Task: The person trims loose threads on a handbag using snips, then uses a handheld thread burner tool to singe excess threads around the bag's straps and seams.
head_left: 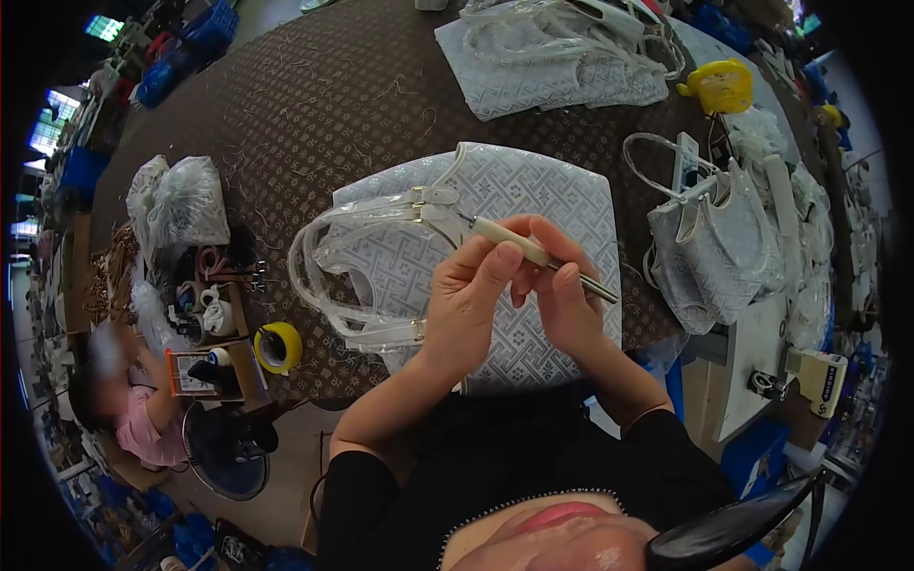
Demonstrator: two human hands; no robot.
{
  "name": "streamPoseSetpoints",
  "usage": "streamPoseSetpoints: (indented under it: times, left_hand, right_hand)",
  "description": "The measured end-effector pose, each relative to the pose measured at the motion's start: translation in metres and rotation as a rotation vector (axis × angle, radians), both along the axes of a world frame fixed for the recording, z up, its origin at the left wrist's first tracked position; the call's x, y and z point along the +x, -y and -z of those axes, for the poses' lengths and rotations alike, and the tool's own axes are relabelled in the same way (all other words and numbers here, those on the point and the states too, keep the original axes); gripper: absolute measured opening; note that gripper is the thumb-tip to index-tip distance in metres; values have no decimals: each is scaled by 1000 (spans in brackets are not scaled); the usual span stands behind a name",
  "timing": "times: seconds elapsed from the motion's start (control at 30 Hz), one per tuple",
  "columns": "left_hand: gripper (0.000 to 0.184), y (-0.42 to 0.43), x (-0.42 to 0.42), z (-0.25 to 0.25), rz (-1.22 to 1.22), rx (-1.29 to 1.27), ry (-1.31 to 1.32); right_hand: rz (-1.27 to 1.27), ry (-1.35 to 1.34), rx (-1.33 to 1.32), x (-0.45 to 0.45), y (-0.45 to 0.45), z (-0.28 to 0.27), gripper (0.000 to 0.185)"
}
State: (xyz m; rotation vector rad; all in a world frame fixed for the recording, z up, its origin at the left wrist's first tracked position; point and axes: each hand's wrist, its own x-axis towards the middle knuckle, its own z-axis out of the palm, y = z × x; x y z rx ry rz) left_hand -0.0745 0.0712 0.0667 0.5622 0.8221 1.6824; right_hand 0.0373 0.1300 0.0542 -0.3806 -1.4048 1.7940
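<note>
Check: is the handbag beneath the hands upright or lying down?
Lying down: the handbag shows its broad patterned side upward, handles extending left.

On the brown patterned bench [295, 105], a large white patterned bag [571, 186] is laid flat, its white strap handles [386, 335] turned left. Above it, a white-handled metal tool [506, 238] is held between the left hand [471, 295] and right hand [568, 300]. Left of the bag, a round yellow tape roll [293, 348] is placed; behind, white patterned bag pieces [557, 84] are stacked; right, a white patterned handbag [709, 252] is set.
</note>
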Motion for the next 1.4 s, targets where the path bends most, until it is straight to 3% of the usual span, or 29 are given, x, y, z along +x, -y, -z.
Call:
streamPoseSetpoints:
  times: [0.07,0.1,0.13,0.17,0.2,0.23,0.27,0.33,0.37,0.4,0.47,0.5,0.53,0.6,0.63,0.7,0.77,0.83,0.9,0.97,1.0,1.03,1.07,1.1,1.17,1.23,1.3,1.33,1.4]
  left_hand:
    - [31,12,3,0,32,-27,96]
    - [31,17,2,1,-81,-39,1]
    - [32,21,-1,1,-193,-48,-94]
    - [27,24,-5,0,-337,79,-237]
    - [27,31,-12,-2,-328,80,-236]
    - [27,40,-19,-4,-394,148,-388]
    - [28,49,-21,-6,-463,214,-536]
    - [27,64,-17,-6,-450,195,-503]
    - [27,70,-15,-3,-411,221,-622]
    - [27,76,-13,-2,-368,246,-740]
    - [23,80,-6,-4,-384,203,-679]
    - [23,82,-5,0,-398,239,-745]
    - [24,84,-4,3,-412,275,-812]
    - [24,84,-1,2,-363,291,-859]
    - [23,83,1,2,-324,313,-910]
    - [26,80,10,5,-287,337,-910]
    - [28,76,22,8,-262,358,-923]
    - [34,72,35,9,-189,268,-689]
    - [37,71,29,6,-164,140,-823]
    - [42,68,9,3,-133,-104,-1188]
    - [42,64,-1,6,-144,-118,-1192]
    - [44,60,-11,13,-160,-309,-1107]
    - [45,55,-19,18,-178,-495,-1014]
    - [45,48,-26,20,-191,-506,-1018]
    - [49,33,-34,24,36,-680,-1100]
    - [49,20,-32,24,143,-710,-1157]
    - [50,14,-28,21,244,-739,-1207]
    - [46,12,-28,17,315,-743,-1201]
    - [42,9,-23,1,362,-747,-1196]
  right_hand:
    - [8,-69,-151,-2,17,-4,54]
    - [-19,29,-271,2,26,-15,41]
    - [-11,23,-265,13,29,-28,41]
    - [-240,254,-158,32,30,-39,31]
    - [-467,486,-54,42,33,-44,21]
    - [-162,326,385,43,42,-43,10]
    - [-160,335,374,46,44,-44,10]
    - [211,443,790,52,42,-49,11]
    - [66,623,650,55,50,-47,14]
    - [69,629,641,54,59,-41,14]
    - [-161,678,406,49,77,-27,15]
    - [-298,780,424,52,79,-29,35]
    - [-297,784,415,53,85,-26,35]
    - [-321,381,-184,51,100,-13,51]
    - [-320,381,-188,51,102,-7,51]
    - [-234,-12,-518,50,102,0,54]
    - [-194,-150,-548,49,99,-1,43]
    - [-135,-291,-578,54,89,-3,36]
    - [-57,-365,-564,67,68,-8,28]
    - [64,-407,-487,87,42,-9,24]
    - [124,-425,-427,97,29,-8,24]
    - [109,-425,-439,108,16,-7,24]
    - [129,-434,-302,117,2,-7,26]
    - [151,-446,-162,121,-8,-7,29]
    - [169,-406,-134,126,-22,-19,33]
    - [193,-365,-99,124,-34,-22,37]
    - [245,-218,158,114,-44,-22,34]
    - [231,-222,159,107,-51,-21,34]
    - [302,50,395,87,-59,-19,33]
